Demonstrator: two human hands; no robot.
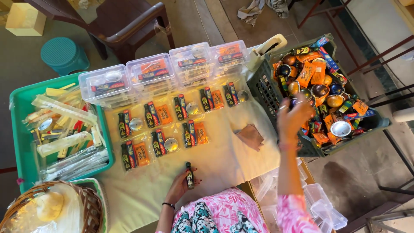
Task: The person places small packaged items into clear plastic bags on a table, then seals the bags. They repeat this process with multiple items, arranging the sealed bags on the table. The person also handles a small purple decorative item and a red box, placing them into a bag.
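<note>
Seen from above, a person in a pink floral top sits at a cloth-covered table point(224, 168). The left hand point(183, 183) rests on the cloth near the table's edge, fingers closed around a small dark bottle point(189, 174) lying there. The right hand point(293, 114) reaches into a dark crate point(263, 92) of mixed items at the right, fingers curled around something too small to identify. Rows of small sets point(172, 125) lie on the cloth, just in front of clear lidded boxes point(164, 71). A green tray point(19, 129) sits left.
</note>
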